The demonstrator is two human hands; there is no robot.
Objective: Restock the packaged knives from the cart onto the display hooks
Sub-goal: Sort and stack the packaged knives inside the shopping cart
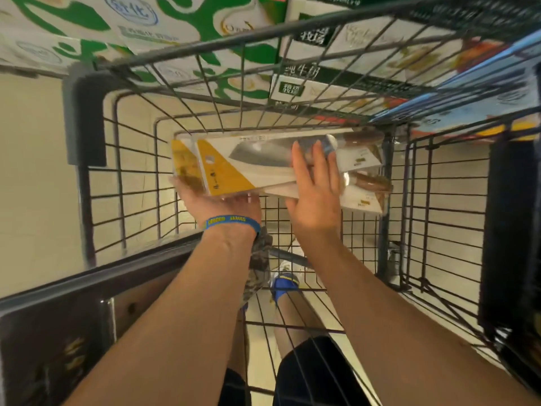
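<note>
Inside a black wire cart lie stacked packaged knives, each a white and yellow card with a cleaver blade and brown handle under clear plastic. My left hand, with a blue wristband, is under the yellow end of the stack, fingers hidden beneath it. My right hand lies flat with fingers spread on top of the upper package, over the blade. A second package's handle end sticks out to the right, lower in the stack. No display hooks are in view.
Green and white cartons and dark-labelled boxes are stacked beyond the cart's far side. The cart's dark handle bar crosses near my forearms. Through the wire floor I see my legs and a blue shoe on a pale floor.
</note>
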